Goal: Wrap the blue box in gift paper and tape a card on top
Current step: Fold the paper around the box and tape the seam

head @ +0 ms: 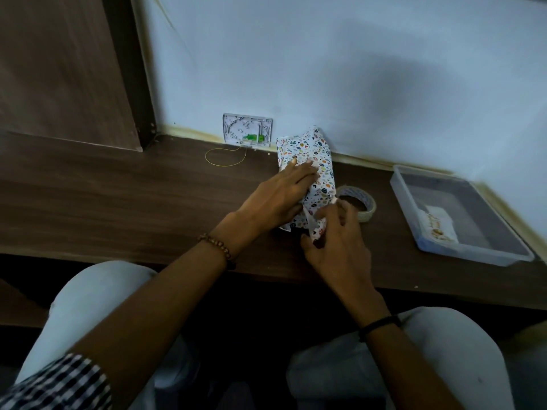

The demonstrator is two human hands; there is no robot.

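Note:
A box covered in white gift paper [316, 155] with small coloured prints lies on the dark wooden desk [118, 202], its far end near the wall. The blue box itself is hidden under the paper. My left hand [278, 193] lies flat on top of the wrapped box, fingers straight, pressing the paper down. My right hand [334, 238] is at the near end of the box and pinches a loose paper flap there. A roll of tape [365, 204] lies just right of the box. A white card [441, 226] lies inside the clear tray.
A clear plastic tray [414, 184] stands at the right end of the desk. A wall socket plate [247, 131] with a thin yellow wire loop [225, 158] sits behind the box to the left. A wooden panel [59, 69] rises at the left. My knees are under the desk edge.

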